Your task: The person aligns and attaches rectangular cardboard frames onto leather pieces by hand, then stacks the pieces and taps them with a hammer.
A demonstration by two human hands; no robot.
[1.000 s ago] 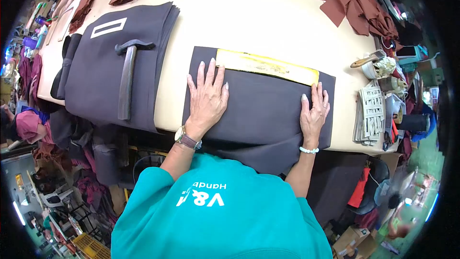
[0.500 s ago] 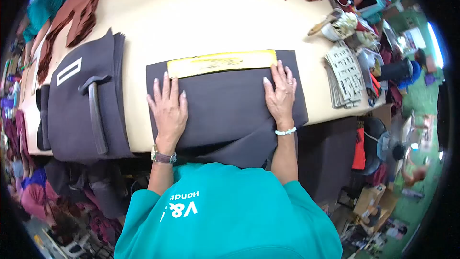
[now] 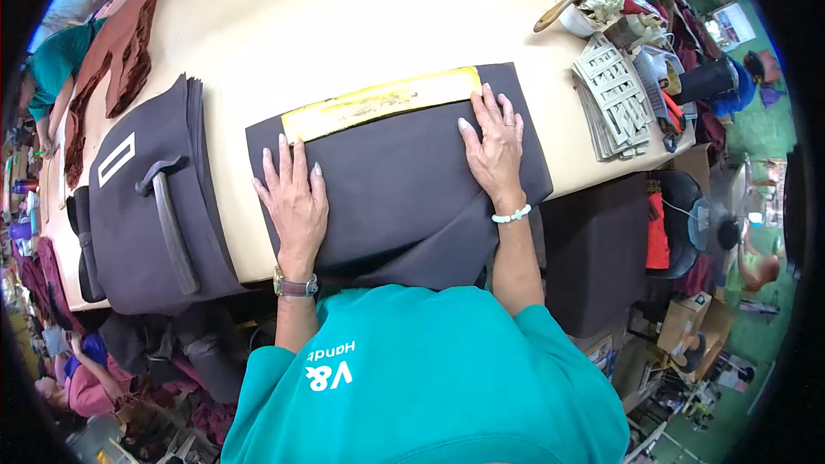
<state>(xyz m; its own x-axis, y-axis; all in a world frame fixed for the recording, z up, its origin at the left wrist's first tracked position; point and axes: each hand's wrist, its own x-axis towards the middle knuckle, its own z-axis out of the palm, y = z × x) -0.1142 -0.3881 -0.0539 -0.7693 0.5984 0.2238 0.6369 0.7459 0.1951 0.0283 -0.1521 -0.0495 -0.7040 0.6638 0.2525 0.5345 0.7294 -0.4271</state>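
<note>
On the counter [image 3: 430, 30], right in front of the person, lies a dark sheet [image 3: 395, 176], a yellow-edged strip [image 3: 382, 104] along its far side. The left hand [image 3: 294, 210] rests palm down by the strip's left end, the right hand [image 3: 497, 153] by its right end; both sets of fingers are extended, slightly parted, gripping nothing.

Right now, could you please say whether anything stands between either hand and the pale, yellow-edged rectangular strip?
Nothing visible does: the left hand and right hand rest on the dark fabric sheet and meet the lower edge of the pale strip near its ends. The dark grey hammer lies to the left, on a dark fabric stack.
</note>
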